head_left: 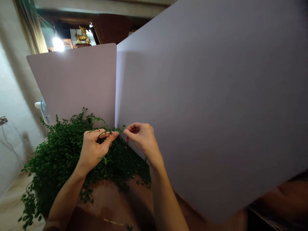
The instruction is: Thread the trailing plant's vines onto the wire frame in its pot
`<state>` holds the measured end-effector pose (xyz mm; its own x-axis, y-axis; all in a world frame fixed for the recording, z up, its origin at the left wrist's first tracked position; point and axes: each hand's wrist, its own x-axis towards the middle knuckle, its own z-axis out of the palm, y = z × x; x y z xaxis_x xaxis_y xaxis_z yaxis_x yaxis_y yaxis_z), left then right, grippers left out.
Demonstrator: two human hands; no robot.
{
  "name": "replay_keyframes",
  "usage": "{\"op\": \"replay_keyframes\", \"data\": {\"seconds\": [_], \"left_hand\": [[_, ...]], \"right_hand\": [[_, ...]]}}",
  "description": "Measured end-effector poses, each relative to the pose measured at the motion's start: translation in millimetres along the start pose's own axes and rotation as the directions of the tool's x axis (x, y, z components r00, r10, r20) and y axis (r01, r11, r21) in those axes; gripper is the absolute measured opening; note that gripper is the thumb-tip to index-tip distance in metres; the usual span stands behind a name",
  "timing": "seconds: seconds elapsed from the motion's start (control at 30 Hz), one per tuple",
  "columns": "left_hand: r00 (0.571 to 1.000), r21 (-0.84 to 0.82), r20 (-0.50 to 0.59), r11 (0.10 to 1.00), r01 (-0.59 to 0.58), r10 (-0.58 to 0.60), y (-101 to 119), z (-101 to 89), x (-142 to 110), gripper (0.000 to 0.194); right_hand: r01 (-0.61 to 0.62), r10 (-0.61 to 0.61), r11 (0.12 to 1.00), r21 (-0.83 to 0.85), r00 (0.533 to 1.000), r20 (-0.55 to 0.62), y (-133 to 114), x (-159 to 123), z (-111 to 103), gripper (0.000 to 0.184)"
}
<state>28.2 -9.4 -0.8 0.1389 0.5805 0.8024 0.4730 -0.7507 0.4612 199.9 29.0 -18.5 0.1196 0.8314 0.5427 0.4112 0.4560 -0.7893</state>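
pinching one green sprig: one left hand; one right hand, pressed together, just beside

Leafy strands heap across the left and far parts of the table, spilling past its left edge. A tall pale panel blocks the right, a smaller panel the far side. Room opens over the near edge, between the forearms.

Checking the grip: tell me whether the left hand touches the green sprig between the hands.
Touching: the head view shows the left hand pinching the green sprig, no gap between them.
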Motion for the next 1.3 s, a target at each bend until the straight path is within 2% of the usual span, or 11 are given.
{"op": "replay_keyframes", "data": {"seconds": [0.13,0.2,0.33,0.43,0.6,0.7,0.8,0.9,0.97,1.13,1.3], "left_hand": [[0.999,-0.016,0.014,0.999,0.042,-0.042,-1.0,0.3,-1.9,0.036],[0.996,-0.047,-0.008,0.995,0.083,-0.083,-1.7,-1.1,-1.8,0.035],[0.969,-0.184,-0.105,0.962,0.203,-0.225,-3.7,-7.7,2.9,0.029],[0.951,-0.270,-0.144,0.935,0.229,-0.274,-5.5,-13.8,7.3,0.024],[0.955,-0.308,-0.156,0.931,0.196,-0.253,-6.9,-20.0,7.5,0.022],[0.959,-0.300,-0.127,0.932,0.205,-0.252,-4.8,-20.4,3.9,0.023],[0.982,-0.209,-0.073,0.965,0.157,-0.176,0.0,-19.1,-0.4,0.021],[0.998,-0.103,0.010,0.993,0.058,-0.058,5.7,-19.5,-3.7,0.022],[0.999,-0.082,0.026,0.996,0.026,-0.024,8.3,-22.5,-5.2,0.023],[0.997,-0.091,-0.049,0.994,0.055,-0.060,9.0,-34.4,-7.4,0.023],[0.995,-0.142,-0.054,0.987,0.074,-0.083,6.0,-36.1,-7.6,0.020]], "right_hand": [[0.001,-0.002,1.000,0.011,0.998,0.055,4.0,1.3,4.0,0.012],[0.044,-0.048,0.998,0.046,0.995,0.086,6.2,2.5,5.5,0.011],[0.166,-0.202,0.967,0.195,0.962,0.182,9.0,3.8,2.3,0.008],[0.154,-0.213,0.939,0.306,0.962,0.169,6.0,0.5,-6.5,0.011],[0.187,-0.230,0.910,0.369,0.970,0.077,-6.7,-12.7,-24.8,0.009],[0.221,-0.233,0.922,0.318,0.972,0.000,-11.5,-17.2,-30.1,0.006],[0.193,-0.186,0.956,0.222,0.981,-0.053,-11.1,-16.4,-28.6,0.009],[0.162,-0.162,0.975,0.150,0.987,-0.014,-8.7,-14.3,-24.2,0.010],[0.145,-0.152,0.977,0.158,0.988,0.034,-8.6,-14.7,-22.4,0.012],[0.150,-0.180,0.944,0.293,0.980,0.079,-13.0,-21.0,-22.8,0.015],[0.230,-0.244,0.944,0.238,0.969,0.032,-13.4,-23.8,-23.1,0.012]]}}
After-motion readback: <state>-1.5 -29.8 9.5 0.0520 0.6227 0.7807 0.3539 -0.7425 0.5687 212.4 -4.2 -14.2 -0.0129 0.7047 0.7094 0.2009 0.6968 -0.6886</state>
